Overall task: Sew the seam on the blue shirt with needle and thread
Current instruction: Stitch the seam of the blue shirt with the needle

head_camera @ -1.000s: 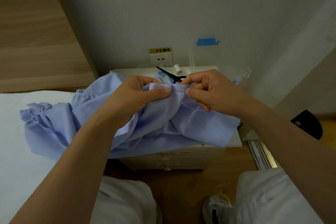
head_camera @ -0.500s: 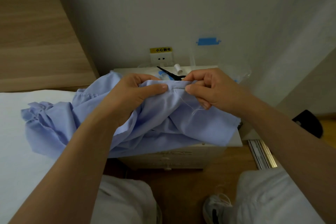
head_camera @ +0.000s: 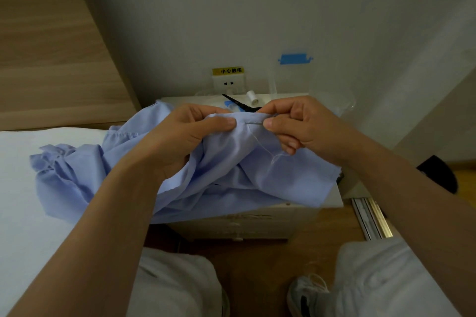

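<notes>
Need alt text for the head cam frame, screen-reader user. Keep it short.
Two bare hands hold up a bunched blue shirt draped across a white nightstand. The left hand grips a fold while the right hand pinches a needle at the seam, with pale thread hanging below. Black scissors and a white spool lie behind.

White desk centre frame, drawer fronts facing camera; black scissors on its far top, partly hidden; clear plastic container at its right rear; wall socket just behind desk, yellow label directly above; blue tape on wall, upper right of socket; bed with white sheet at left; wooden headboard upper left; wooden floor below; metal track lower right; black object near right edge, kind unclear.
</notes>
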Demonstrator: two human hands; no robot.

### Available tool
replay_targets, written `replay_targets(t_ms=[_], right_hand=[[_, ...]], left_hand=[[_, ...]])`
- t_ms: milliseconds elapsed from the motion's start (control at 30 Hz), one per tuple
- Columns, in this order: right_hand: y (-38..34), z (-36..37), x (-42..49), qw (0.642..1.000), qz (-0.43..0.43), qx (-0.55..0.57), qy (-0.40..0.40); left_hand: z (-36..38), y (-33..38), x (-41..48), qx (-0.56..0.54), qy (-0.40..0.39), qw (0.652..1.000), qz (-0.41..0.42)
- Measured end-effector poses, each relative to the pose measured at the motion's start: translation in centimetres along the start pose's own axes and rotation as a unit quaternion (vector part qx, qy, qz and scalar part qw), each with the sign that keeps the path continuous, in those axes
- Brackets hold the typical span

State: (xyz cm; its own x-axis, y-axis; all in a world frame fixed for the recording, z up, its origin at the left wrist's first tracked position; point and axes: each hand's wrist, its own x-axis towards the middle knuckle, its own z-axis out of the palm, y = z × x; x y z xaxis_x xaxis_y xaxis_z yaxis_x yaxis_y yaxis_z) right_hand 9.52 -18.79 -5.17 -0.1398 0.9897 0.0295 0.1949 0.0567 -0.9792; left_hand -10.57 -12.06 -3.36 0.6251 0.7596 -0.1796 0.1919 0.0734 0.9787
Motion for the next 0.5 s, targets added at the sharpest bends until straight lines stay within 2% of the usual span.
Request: replay_targets(t_ms=[500], right_hand=[[0.29,0.10,0.11,1.000,-0.005,0.020,-0.021]], left_hand=[[0.21,0.02,-0.02,-0.018,0.004,1.000,-0.005]])
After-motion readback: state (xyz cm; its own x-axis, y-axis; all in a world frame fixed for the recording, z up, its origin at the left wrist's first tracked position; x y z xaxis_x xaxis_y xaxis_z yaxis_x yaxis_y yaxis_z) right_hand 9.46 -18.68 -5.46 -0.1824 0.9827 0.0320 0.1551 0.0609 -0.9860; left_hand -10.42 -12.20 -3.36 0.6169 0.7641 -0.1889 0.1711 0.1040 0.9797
